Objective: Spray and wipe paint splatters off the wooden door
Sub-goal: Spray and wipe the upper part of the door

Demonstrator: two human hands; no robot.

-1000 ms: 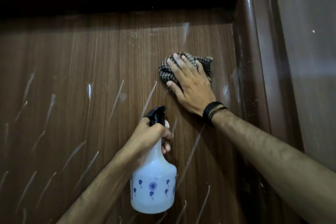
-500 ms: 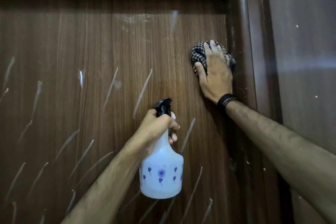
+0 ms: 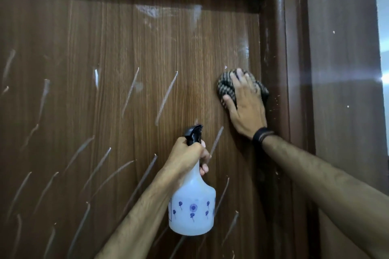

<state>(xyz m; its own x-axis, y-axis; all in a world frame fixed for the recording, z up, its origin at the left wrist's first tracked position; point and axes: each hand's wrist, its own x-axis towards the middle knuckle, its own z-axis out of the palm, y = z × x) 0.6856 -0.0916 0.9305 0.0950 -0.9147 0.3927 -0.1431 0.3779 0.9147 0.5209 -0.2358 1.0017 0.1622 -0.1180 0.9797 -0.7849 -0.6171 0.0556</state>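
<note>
A checked cloth (image 3: 226, 88) was pressed flat against the wooden door (image 3: 126, 48) by the right hand (image 3: 246, 107), fingers extended, beside the frame (image 3: 280, 69). A spray bottle (image 3: 192, 202) was gripped at its neck by the left hand (image 3: 187, 155). Upper right area judged mostly wiped, faint smears remaining; many white paint streaks (image 3: 166, 96) left below and leftward.

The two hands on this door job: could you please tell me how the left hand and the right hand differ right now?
The left hand curls round the neck of the white spray bottle, just off the door; the right hand lies flat, fingers spread, pressing the checked cloth onto the door. The left is lower and mid-panel; the right is higher, beside the door frame. Only the right wrist wears a black band. Both are bare.
</note>
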